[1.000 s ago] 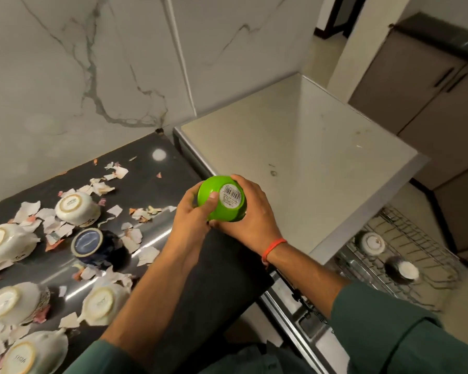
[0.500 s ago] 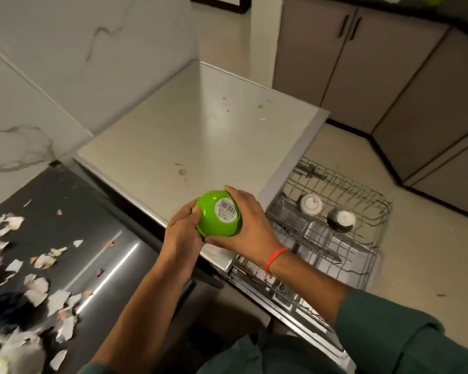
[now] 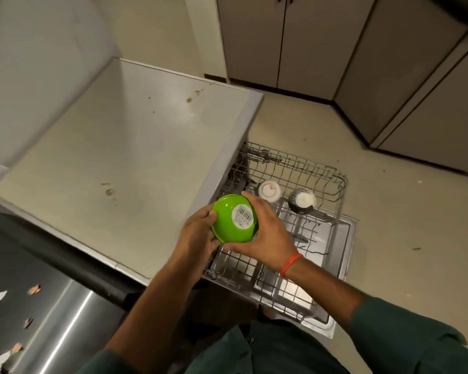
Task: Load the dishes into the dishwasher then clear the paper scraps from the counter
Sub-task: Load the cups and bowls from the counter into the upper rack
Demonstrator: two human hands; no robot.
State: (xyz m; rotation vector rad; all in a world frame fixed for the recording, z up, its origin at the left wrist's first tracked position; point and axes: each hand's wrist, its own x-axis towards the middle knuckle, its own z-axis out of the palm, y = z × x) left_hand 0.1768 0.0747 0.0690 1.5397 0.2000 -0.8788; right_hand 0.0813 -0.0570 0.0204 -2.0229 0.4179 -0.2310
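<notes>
I'm holding the green bowl [image 3: 234, 219] upside down, barcode sticker facing up, at the frame's center, hanging over the near-left corner of the pulled-out dishwasher rack [image 3: 295, 238]. Left hand [image 3: 197, 236] is curling round the bowl's rim at 9 o'clock, right hand [image 3: 265, 233] is wrapping it from 3 o'clock, fingers over the far edge. Both gripping the bowl, neither free. I'm judging the inverted hold is so it goes in mouth-down and drains.

At 1 o'clock from the bowl, a white bowl [image 3: 269, 190] is sitting base-up in the rack; just beside it, further right, a dark patterned bowl [image 3: 302, 200] is sitting the same way. Free wire slots are showing nearer me, so I'm reading that as the likely drop spot.

At 10 o'clock the pale dishwasher top [image 3: 119, 157] is lying bare with a few stains. At 8 o'clock, on the dark counter [image 3: 25, 265], paper scraps [image 3: 0, 295] are waiting, well apart from the hands. Second half of the task not started, I'd say. Cabinets [image 3: 281, 36] are standing at 12 o'clock.
</notes>
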